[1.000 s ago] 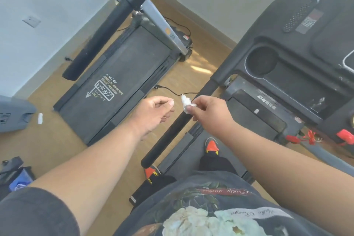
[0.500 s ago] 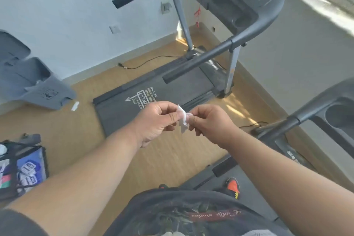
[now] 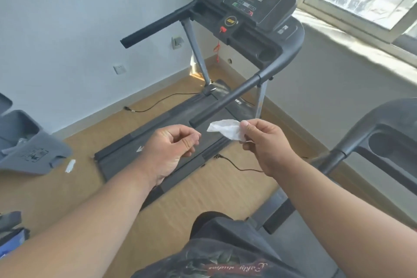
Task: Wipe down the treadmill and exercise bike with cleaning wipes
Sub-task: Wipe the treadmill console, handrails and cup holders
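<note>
A white cleaning wipe (image 3: 226, 130) hangs partly unfolded in front of me, pinched between the thumb and fingers of my right hand (image 3: 266, 144). My left hand (image 3: 171, 149) is a short way to its left with fingers curled and thumb against forefinger, holding nothing that I can see. Beyond the hands stands a dark treadmill (image 3: 259, 11) with its console, two black handrails and a grey belt deck (image 3: 158, 133) running toward me. A second treadmill (image 3: 383, 140) fills the right edge; I stand on its deck.
A black power cord (image 3: 239, 166) trails across the wooden floor between the two treadmills. Grey plastic covers (image 3: 29, 149) lie at the left by the wall, with a small white scrap (image 3: 70, 165) next to them. A window is at the upper right.
My view has swung up and left to the far treadmill. My hands met at the wipe, then drew apart; the wipe is now opened out and only my right hand holds it.
</note>
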